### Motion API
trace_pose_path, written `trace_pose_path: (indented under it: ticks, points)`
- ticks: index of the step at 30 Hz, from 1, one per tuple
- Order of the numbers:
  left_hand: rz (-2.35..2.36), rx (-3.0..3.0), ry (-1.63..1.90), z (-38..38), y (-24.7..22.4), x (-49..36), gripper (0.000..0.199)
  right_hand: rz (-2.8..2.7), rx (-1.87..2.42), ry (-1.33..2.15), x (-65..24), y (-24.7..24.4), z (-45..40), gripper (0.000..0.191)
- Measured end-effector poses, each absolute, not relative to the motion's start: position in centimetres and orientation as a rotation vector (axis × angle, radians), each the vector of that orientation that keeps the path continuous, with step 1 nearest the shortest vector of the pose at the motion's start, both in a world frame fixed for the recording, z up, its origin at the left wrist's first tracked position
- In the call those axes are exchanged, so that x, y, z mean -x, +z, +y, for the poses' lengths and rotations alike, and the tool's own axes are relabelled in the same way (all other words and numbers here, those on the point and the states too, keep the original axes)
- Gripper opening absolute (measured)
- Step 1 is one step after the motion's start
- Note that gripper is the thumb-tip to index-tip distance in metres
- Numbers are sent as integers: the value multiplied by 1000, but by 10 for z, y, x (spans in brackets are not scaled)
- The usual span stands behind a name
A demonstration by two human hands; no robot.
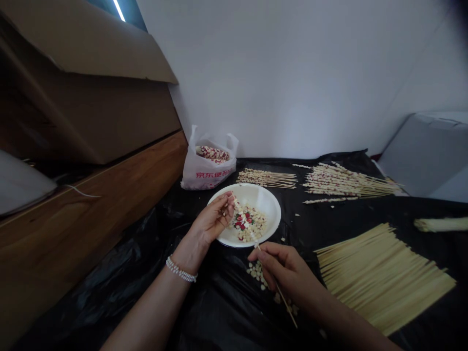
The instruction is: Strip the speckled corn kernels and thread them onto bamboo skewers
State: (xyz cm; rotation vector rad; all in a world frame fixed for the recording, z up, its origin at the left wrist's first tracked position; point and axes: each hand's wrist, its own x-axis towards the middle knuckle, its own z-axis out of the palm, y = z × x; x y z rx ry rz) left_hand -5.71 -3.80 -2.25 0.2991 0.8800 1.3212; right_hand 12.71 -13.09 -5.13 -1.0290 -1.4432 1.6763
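Observation:
My left hand [215,217], with a beaded bracelet at the wrist, is over the left rim of a white bowl [271,209]. Its fingers are curled together around small pale pieces, partly hidden. Small cream and red pieces [252,222] lie in the bowl. Just below the bowl's right side, my right hand [280,265] pinches a thin wooden stick [287,304], tilted, with a pale piece at its upper tip. Loose pale pieces [257,273] lie on the black sheet beside and under my right hand.
A white plastic bag [208,170] of red-and-cream pieces stands behind the bowl. Filled sticks lie in two piles [266,178], [336,180] near the wall. Many bare sticks [383,273] spread at right. A cardboard box [109,107] rises at left, a grey container [431,151] at right.

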Motion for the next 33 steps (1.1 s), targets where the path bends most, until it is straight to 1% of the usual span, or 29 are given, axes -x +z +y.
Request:
trace_pose_path:
  ticks: [5,9,15,19,24,29,33]
  points:
    - [873,-244,1286,-37,-19,58,16,-1453,1035,1655,-127,-51,-130,36]
    - [870,-185,1294,-36,-19,58,21,-1438,1047,1688,-128,-50,-131,37]
    - [876,-237,1306,-35,-25,60,24,-1463,1033,1658,-127,-52,-133,34]
    - [909,-292,1335,-37,-24,59,22,-1463,1033,1660,-124,-53,-134,31]
    - [943,-334,1341,-39,-20,57,22,-1440,1078,1714,-124,-53,-135,32]
    - [931,-370,1339,-39,-21,57,16,-1441,1088,1727,-125,-53,-136,31]
    - [934,-394,1342,-39,-23,58,18,-1427,1083,1744,-125,-54,-135,31]
